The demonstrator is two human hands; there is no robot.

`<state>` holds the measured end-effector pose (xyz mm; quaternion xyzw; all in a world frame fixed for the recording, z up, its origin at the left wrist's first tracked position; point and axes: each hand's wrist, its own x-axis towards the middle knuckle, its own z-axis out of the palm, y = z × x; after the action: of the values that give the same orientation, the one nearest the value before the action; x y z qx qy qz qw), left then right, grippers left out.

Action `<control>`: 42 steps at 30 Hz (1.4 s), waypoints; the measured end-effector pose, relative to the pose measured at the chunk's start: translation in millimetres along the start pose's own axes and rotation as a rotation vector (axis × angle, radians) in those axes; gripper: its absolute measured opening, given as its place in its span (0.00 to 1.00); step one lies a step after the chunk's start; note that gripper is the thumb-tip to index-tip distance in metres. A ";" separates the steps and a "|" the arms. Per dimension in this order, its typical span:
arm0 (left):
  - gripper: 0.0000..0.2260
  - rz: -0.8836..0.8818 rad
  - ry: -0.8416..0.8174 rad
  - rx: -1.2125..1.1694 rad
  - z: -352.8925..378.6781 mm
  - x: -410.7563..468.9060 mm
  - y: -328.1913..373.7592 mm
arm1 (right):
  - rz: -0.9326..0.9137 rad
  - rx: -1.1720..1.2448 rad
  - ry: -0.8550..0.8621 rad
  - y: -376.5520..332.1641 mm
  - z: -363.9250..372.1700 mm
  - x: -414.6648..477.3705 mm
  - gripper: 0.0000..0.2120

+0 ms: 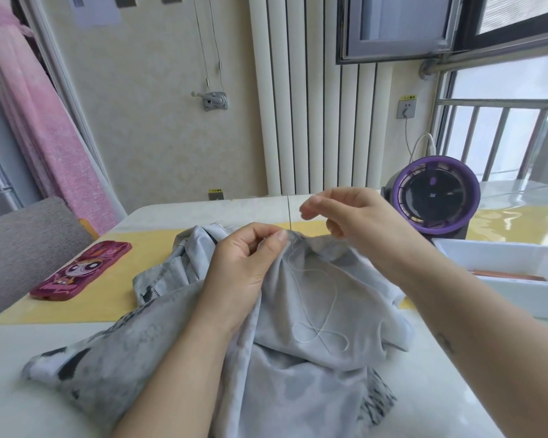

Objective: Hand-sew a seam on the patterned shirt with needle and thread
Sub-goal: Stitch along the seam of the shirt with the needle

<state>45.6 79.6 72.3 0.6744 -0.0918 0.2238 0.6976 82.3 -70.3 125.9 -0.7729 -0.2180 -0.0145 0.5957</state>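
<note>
A: Head view, shirt (298, 327) position?
B: Centre frame, bunched on desk (424, 390). Left hand (244, 267) fingers pinch fabric fold at centre.
A: Needle (288, 213)?
B: Upright in the fold, just beside left thumb. Right hand (358, 219) fingers loosely apart, holding nothing. White thread (323, 324) loops across fabric. Phone (83, 270) at left.
</note>
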 end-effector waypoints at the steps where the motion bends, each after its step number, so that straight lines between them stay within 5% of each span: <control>1: 0.04 -0.001 -0.010 -0.009 0.0 -0.1 -0.2 | 0.008 -0.054 -0.013 0.9 -0.1 -0.3 0.10; 12: 0.09 -0.006 -0.040 -0.020 0.7 -0.9 -1.2 | -0.071 -0.062 -0.139 1.0 2.6 -5.6 0.05; 16: 0.08 -0.001 -0.025 -0.019 -0.4 -0.6 -1.2 | 0.186 0.848 -0.083 -4.1 0.4 -1.2 0.06; 18: 0.05 0.002 -0.018 -0.014 -0.8 -0.7 -0.8 | 0.193 1.051 -0.036 -5.2 -1.8 0.9 0.06; 20: 0.04 -0.005 -0.012 -0.003 -1.1 -0.5 -1.3 | 0.063 0.841 0.000 -2.3 -0.6 2.2 0.07; 23: 0.05 -0.016 0.006 0.003 -2.0 0.4 -1.9 | -0.272 -0.296 0.099 10.5 -1.6 2.4 0.07; 25: 0.05 -0.024 0.019 -0.006 -3.2 1.5 -2.1 | -0.316 -0.692 0.074 12.4 -7.4 4.6 0.05; 27: 0.04 -0.030 0.031 -0.013 -4.5 2.5 -2.7 | -0.195 -0.575 0.013 7.0 -14.1 5.1 0.06; 31: 0.04 -0.038 0.040 -0.008 -5.1 2.5 -4.1 | 0.068 0.698 -0.184 -10.8 -12.8 -2.0 0.10; 33: 0.04 -0.045 0.040 -0.009 -4.3 1.7 -4.1 | 0.005 0.878 -0.120 -10.0 -8.9 1.4 0.11; 37: 0.04 -0.054 0.045 0.001 -5.0 1.6 -5.1 | -0.218 0.397 0.202 7.6 -6.9 10.5 0.09; 42: 0.04 -0.048 0.036 0.003 -5.0 3.1 -6.7 | -0.413 -0.304 0.273 29.7 -13.0 13.5 0.06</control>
<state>50.4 85.2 67.2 0.6734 -0.0625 0.2193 0.7033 108.1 -83.8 106.3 -0.7833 -0.2841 -0.2719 0.4814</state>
